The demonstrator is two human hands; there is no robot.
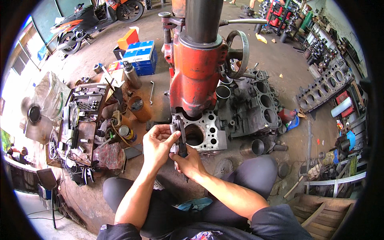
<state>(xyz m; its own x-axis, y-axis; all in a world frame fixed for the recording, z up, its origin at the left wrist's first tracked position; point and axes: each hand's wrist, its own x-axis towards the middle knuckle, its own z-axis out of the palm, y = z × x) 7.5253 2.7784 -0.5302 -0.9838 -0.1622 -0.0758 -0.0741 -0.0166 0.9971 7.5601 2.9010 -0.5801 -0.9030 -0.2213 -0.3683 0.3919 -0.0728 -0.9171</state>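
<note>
I sit on the floor in front of an engine block with a round cylinder bore facing up. A red boring machine with a dark steel column stands on the block. My right hand grips a dark, slim measuring tool upright at the block's near-left edge. My left hand pinches the top end of the same tool with its fingertips. Both hands are close together, just left of the bore.
An open toolbox with sockets and loose tools lies to my left, beside cans and a steel bottle. A second engine block lies behind right, cylinder sleeves near it. Blue boxes, a motorbike, wooden crate.
</note>
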